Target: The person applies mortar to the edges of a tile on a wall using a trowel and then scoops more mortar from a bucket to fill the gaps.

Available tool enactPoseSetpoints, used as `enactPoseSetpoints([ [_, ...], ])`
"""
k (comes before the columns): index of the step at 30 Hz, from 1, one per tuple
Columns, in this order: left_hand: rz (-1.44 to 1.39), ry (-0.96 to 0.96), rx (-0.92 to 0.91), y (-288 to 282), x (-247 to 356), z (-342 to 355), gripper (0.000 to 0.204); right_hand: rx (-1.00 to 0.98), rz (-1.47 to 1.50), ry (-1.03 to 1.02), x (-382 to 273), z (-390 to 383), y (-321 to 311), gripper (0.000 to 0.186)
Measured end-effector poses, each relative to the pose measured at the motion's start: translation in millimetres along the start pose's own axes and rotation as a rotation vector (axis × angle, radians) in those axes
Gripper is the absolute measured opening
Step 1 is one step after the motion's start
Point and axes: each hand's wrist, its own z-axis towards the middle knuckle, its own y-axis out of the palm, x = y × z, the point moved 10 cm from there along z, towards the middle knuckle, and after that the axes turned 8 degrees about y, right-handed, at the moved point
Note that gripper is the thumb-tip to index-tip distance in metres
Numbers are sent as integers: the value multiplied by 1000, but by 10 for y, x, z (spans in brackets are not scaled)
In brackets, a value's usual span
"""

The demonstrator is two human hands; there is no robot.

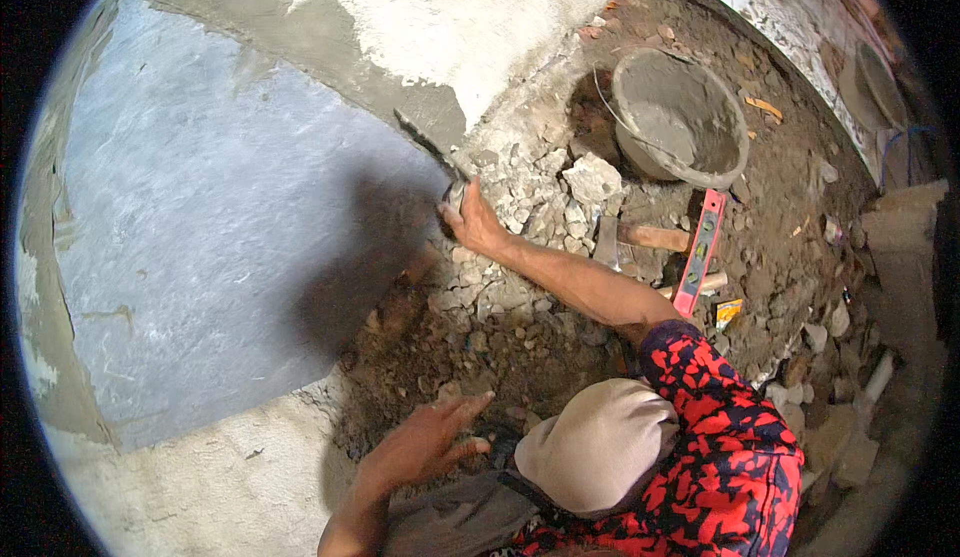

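My right hand [475, 222] reaches to the right-hand edge of a smooth blue-grey wall panel [200, 157]. Its fingers are closed on what looks like a trowel [428, 144], seen almost edge-on along the wet grey mortar border [370, 67]; the hand hides the handle. Lower down, my left hand [430, 442] is held over dark soil with its fingers stretched out, holding nothing. A rounded form in beige cloth [600, 447] lies between my arms, beside the red-and-black patterned sleeve [690, 367]. A dark shadow falls across the panel near my right hand.
Broken white rubble [590, 179] lies right of the panel. Beyond it stands a bucket [640, 162] with grey mortar inside. A wooden-handled hammer [650, 237], a red spirit level [702, 247] and a small orange-yellow packet [728, 314] rest on the dirt.
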Motion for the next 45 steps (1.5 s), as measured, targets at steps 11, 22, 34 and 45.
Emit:
enactPoseSetpoints([
  [11,11,71,72,-51,23,-30,64,-275,9,-108,-123,32,-727,31],
  [22,-72,-42,-31,35,-33,-67,66,-356,281,68,-704,-60,-400,39],
  [34,-27,14,-17,15,81,-22,66,-268,20,226,327,-125,-203,62],
  [45,-36,86,90,-31,69,-147,63,22,-383,-156,-343,-219,-1879,22],
])
